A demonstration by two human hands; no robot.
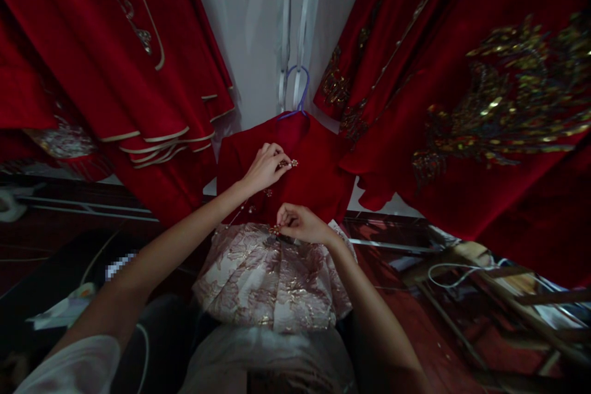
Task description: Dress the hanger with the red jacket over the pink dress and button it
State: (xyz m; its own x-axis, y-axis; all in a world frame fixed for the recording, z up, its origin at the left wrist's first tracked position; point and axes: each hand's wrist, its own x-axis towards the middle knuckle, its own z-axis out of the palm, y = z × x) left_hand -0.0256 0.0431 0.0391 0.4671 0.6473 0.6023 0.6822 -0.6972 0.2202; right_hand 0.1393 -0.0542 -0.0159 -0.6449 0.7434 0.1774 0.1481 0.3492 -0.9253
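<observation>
A red garment [318, 178] hangs in front of me on a purple hanger [305, 89]. Against its chest my left hand [268, 167] pinches a small beaded flower ornament [294, 162] between thumb and fingers. Lower down, where the red cloth meets a pale brocade cloth with metallic patterning [277, 289], my right hand [302, 223] is closed with curled fingers. Another beaded flower [275, 229] lies right at its fingertips; whether the fingers grip it or something finer is too small to tell. More small bead pieces [268, 192] show beneath my left wrist.
Red garments with pale edging [152, 92] hang at the left. On the right hangs red clothing with gold sequin work [508, 98]. A wooden frame [443, 308] with a white cord stands at lower right. White papery material [64, 308] lies beside my left arm.
</observation>
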